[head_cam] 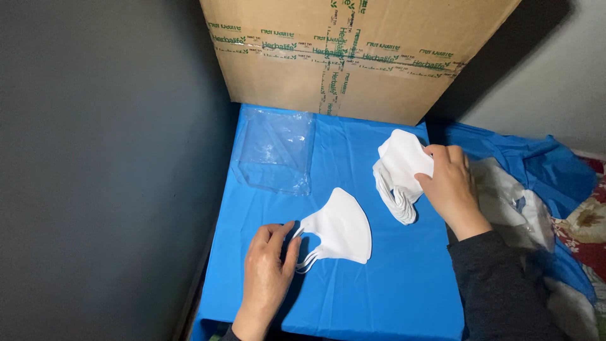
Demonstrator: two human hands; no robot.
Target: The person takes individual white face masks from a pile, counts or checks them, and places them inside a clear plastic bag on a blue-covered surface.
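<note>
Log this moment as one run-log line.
left hand: on loops of flat mask | right hand: gripping mask stack | clear bag: apart | surface: blue sheet

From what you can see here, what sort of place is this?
Probably a makeshift packing spot at home, not a factory. A blue plastic sheet covers a small surface, a taped cardboard box stands as a backdrop, and a floral fabric shows at the right edge.

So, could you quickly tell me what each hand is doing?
Left hand: open, fingertips on the single mask's ear loops.
Right hand: gripping the mask stack.
</note>
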